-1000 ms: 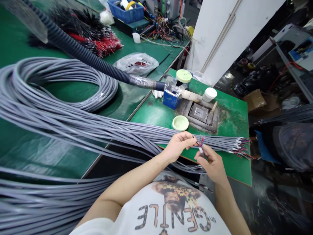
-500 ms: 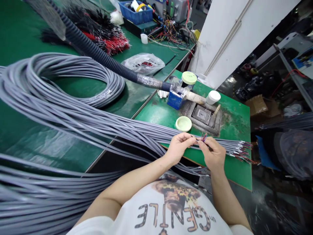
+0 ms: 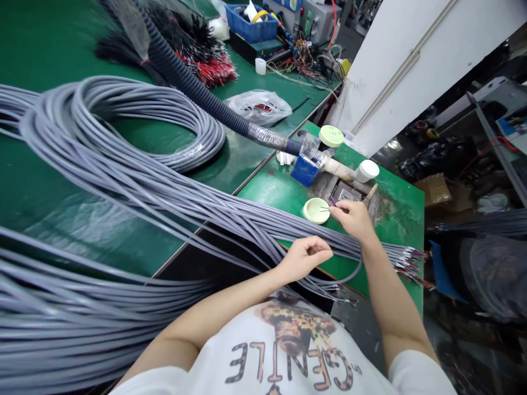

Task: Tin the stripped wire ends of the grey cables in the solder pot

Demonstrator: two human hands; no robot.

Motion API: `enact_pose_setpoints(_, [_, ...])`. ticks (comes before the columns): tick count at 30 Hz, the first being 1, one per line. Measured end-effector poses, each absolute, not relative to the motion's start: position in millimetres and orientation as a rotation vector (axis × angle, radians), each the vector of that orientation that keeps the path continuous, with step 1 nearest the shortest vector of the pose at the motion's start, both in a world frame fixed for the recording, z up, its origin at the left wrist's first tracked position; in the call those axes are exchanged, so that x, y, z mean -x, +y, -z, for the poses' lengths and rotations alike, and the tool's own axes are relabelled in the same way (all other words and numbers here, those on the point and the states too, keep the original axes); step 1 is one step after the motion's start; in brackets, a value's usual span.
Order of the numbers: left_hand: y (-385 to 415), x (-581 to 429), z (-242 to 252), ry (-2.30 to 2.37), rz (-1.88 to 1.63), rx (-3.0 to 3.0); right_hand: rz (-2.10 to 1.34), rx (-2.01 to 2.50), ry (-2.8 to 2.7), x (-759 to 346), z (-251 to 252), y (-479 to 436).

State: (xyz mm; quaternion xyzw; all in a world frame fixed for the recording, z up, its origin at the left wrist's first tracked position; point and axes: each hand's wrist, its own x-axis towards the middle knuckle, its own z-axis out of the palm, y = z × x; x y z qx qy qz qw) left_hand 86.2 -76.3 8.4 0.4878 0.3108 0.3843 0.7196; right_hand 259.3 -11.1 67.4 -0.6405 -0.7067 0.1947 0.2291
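My right hand (image 3: 352, 216) pinches the end of one grey cable, and its stripped coloured wire tips (image 3: 331, 202) reach over a shallow pale green dish (image 3: 316, 210). That cable (image 3: 357, 266) loops down and back from under my right wrist. Nearer my body, my left hand (image 3: 304, 255) hovers with fingers curled and thumb against them, just above the long bundle of grey cables (image 3: 164, 192). Whether it holds anything is hidden. The bundle's stripped ends (image 3: 407, 260) fan out at the right table edge.
A metal block with a square recess (image 3: 349, 192) sits behind the dish, beside a blue box (image 3: 304, 169), a white cap (image 3: 366, 170) and a green-lidded jar (image 3: 331, 135). A black corrugated hose (image 3: 197, 93) crosses the bench above a grey cable coil (image 3: 164, 120). A plastic bag (image 3: 259, 105) and red-black wires (image 3: 206, 60) lie behind.
My right hand has carried the cable end up and away from my left hand to the green dish. My left hand has let go and stayed low over the bundle.
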Motion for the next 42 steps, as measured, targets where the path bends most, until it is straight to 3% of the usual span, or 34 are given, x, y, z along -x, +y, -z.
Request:
enact_pose_setpoints(10, [-73, -49, 24, 0.767, -1.176, -1.879, -0.441, 2.080, -2.300, -246, -50, 25])
enact_pose_setpoints(19, [-63, -47, 31, 0.850, -1.052, -1.969, -0.415, 2.061, -2.310, -248, -52, 26])
enact_pose_setpoints(25, [-62, -46, 33, 0.826, -1.052, -1.980, -0.300, 2.104, -2.041, -305, -64, 23])
enact_pose_setpoints(31, [-62, -47, 32, 0.854, -1.030, -2.032, -0.180, 2.338, -1.745, -361, -39, 31])
enact_pose_setpoints(42, [-63, -47, 30, 0.862, -1.002, -2.105, -0.131, 2.443, -1.699, -378, -12, 46])
